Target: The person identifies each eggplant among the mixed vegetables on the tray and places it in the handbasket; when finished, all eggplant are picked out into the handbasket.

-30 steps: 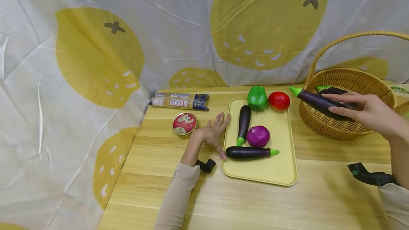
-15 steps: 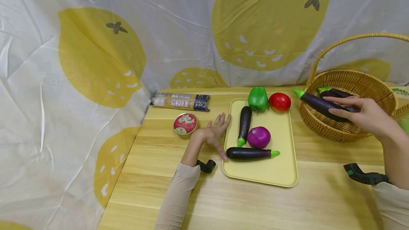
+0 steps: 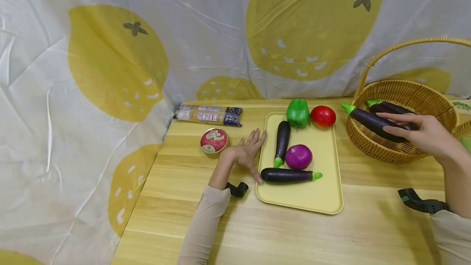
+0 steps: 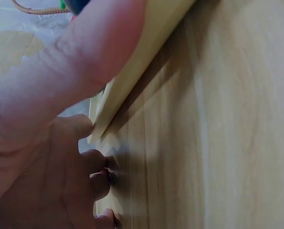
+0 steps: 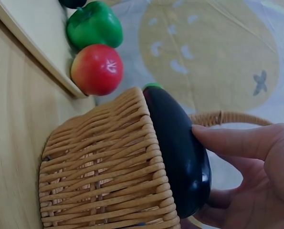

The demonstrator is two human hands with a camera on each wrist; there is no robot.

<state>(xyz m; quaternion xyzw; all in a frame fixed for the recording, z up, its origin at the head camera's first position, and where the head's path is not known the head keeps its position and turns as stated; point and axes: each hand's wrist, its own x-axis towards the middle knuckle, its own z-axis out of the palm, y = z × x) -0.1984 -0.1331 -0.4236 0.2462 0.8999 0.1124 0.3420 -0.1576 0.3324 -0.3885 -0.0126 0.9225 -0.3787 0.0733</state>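
My right hand [image 3: 423, 134] holds an eggplant [image 3: 373, 122] between thumb and fingers. Its green stem end juts past the left rim of the wicker basket [image 3: 382, 154], and in the right wrist view the dark eggplant [image 5: 175, 148] lies along that rim. A second eggplant [image 3: 391, 107] is inside the basket, partly hidden by the held one. At the left edge of the yellow tray [image 3: 301, 197], my left hand [image 3: 245, 154] spreads its fingers, thumb and fingertips right at the rim. On the tray are two eggplants [image 3: 282, 140] and a purple onion [image 3: 299, 157].
A green bell pepper [image 3: 298, 113] and a red tomato-like fruit [image 3: 323, 117] sit at the tray's far edge. Left of the tray are a round red tin [image 3: 214, 141] and a pack of pasta [image 3: 207, 115]. The basket's tall handle [image 3: 416, 41] arches over it; a lemon-print cloth hangs behind.
The held eggplant has shifted slightly right and down, closer to the basket's rim. My left hand stays at the tray's edge, and the things on the tray keep their places.
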